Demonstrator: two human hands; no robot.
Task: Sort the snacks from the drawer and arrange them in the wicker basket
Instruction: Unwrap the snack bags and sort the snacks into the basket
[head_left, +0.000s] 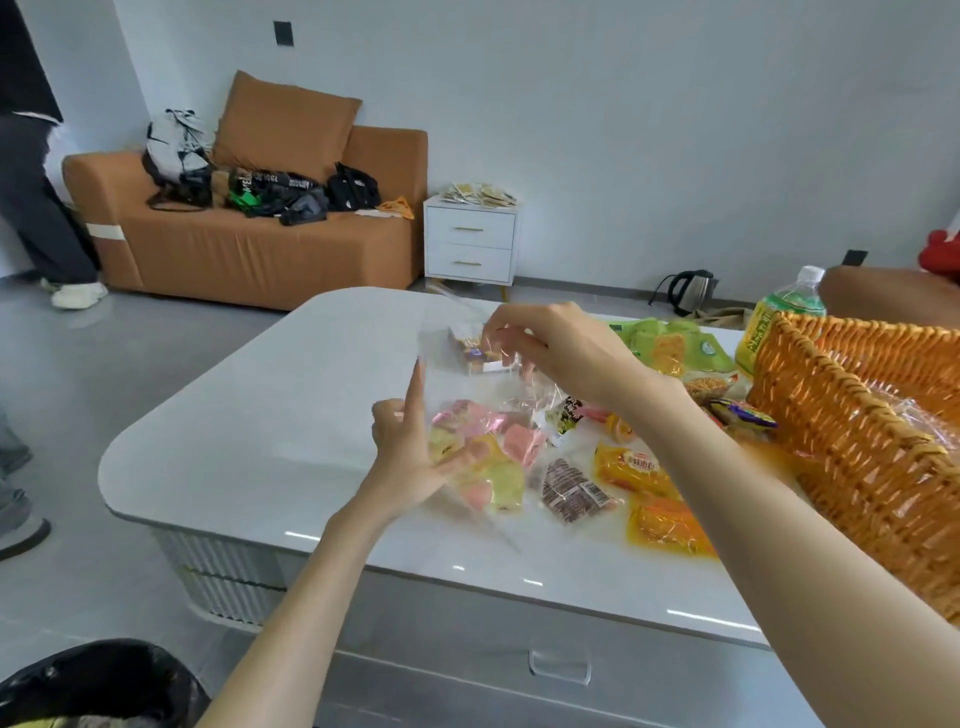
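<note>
Step in hand: I am judging this to be sorting through the clear bag (447, 374) of pastel sweets (498, 467), which I am holding just above the white table (291, 415).
Left hand (405, 457): I am cupping the bag's lower left edge between thumb and curled fingers, with my index finger pointing straight up along the plastic.
Right hand (561, 353): I am pinching the bag's crumpled top from above, wrist bent downward (the film blurs my fingertips, so I may be reaching inside).
Doing it well: I am aiming to support the weight from below and pull the top gently, so nothing spills.
Wicker basket (831, 395): it is standing at my right, beyond the loose packets (628, 467).
</note>
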